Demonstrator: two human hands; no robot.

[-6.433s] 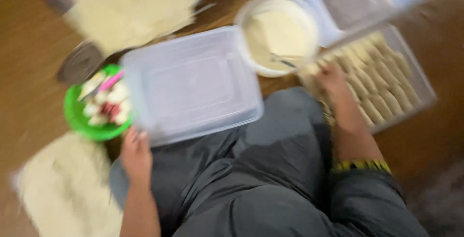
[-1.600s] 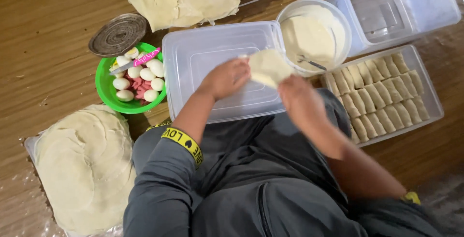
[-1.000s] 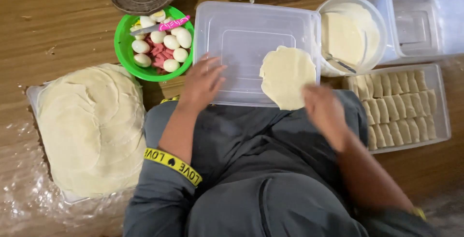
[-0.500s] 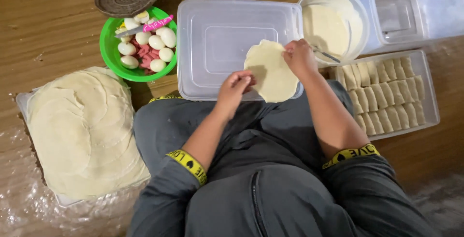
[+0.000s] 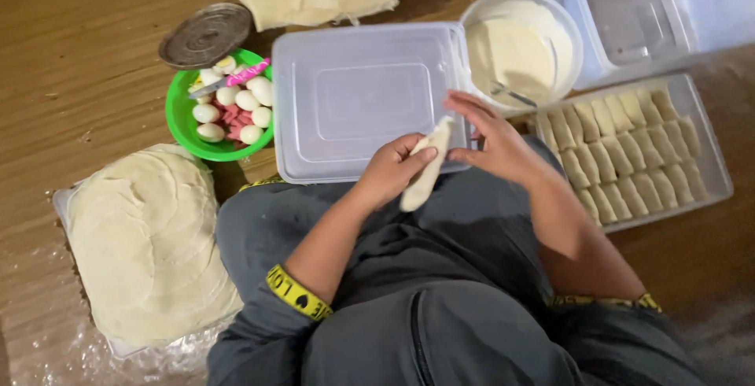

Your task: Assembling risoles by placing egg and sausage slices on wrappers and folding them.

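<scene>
Around the clear lidded box [image 5: 366,99] lying upside-down on the brown wooden floor [image 5: 71,48], a stack of pale wrappers [image 5: 145,240] lies to its lower left, a tray of finished rolls [image 5: 629,154] to its right, a white bowl of paste [image 5: 519,48] at its upper right and a green bowl of eggs [image 5: 220,110] to its left. At the box's near edge the left hand [image 5: 389,169] has its fingers closed on a folded wrapper [image 5: 425,166], while the right hand [image 5: 491,142] touches it with fingers spread. It looks mid-roll; finishing seemingly needs a tight tuck.

Warm, even indoor light; soft shadows; slight blur; dim lower corners.
</scene>
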